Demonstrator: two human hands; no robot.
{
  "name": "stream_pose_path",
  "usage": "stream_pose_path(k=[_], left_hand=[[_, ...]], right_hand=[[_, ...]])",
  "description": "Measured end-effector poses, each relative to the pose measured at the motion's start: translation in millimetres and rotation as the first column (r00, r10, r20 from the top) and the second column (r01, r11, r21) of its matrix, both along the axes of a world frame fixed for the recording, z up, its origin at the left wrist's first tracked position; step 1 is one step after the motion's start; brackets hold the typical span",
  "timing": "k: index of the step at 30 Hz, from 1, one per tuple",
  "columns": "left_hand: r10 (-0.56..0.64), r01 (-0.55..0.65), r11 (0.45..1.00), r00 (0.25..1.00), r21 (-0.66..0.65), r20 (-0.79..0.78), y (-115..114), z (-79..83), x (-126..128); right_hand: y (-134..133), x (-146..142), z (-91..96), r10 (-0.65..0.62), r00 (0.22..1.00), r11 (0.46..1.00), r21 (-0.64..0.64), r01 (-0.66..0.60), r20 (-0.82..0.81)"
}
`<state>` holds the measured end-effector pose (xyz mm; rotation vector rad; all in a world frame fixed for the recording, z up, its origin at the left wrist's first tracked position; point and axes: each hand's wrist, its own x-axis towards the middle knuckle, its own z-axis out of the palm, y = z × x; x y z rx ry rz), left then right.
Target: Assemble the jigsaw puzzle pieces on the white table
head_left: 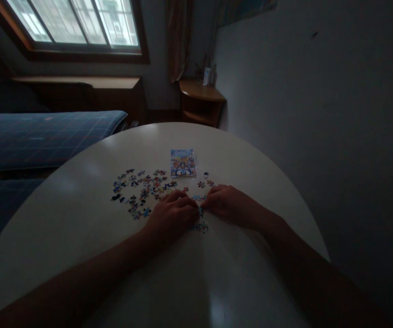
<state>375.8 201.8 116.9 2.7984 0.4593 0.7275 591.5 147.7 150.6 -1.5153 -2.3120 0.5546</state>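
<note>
My left hand (175,212) rests low over the table, its fingers curled together and the tips against a light blue jigsaw puzzle piece (201,212). From the other side my right hand (227,205) pinches at the same spot with thumb and forefinger. Just below the fingertips lie joined puzzle pieces (201,227), partly covered by my left hand. More light blue pieces (198,197) show between the hands, farther away. A spread of loose puzzle pieces (146,186) lies beyond and to the left of my left hand.
The white round table (251,273) carries a picture sheet (183,163) with a blue cartoon figure, beyond the hands. Several loose pieces (206,179) lie beside it. A plaid mattress (46,136) stands left, a corner shelf (201,91) behind, and a white wall (302,114) right.
</note>
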Motion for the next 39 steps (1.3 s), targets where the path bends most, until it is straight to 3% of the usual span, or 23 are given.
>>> stream_pose_path(k=[6,16,25,31,34,39], left_hand=[[-0.04,0.037,0.992,0.999,0.125,0.023,-2,-0.2,0],[-0.083,0.12,0.941,0.988,0.315,-0.129,-4,7.6,-7],[-0.05,0.094,0.954,0.986,0.284,-0.16,-7,7.7,-11],[-0.076,0.097,0.961,0.993,0.259,-0.094,-6,6.3,-17],[-0.132,0.159,0.966,0.981,0.202,-0.139,-8,7.5,-17],[-0.131,0.15,0.984,0.974,0.095,-0.185,-11,10.7,-18]], right_hand=[[0,0,2.1,0.003,1.0,0.999,-0.034,-0.004,-0.027],[1,6,-1.6,-0.05,0.999,0.999,0.01,0.05,-0.008],[2,12,0.0,-0.074,0.997,0.997,0.001,0.074,-0.008],[4,23,2.2,-0.213,0.976,0.976,0.029,0.214,-0.051],[6,25,2.2,-0.22,0.974,0.974,0.035,0.222,-0.058],[5,22,2.2,-0.184,0.982,0.983,0.013,0.184,-0.037]])
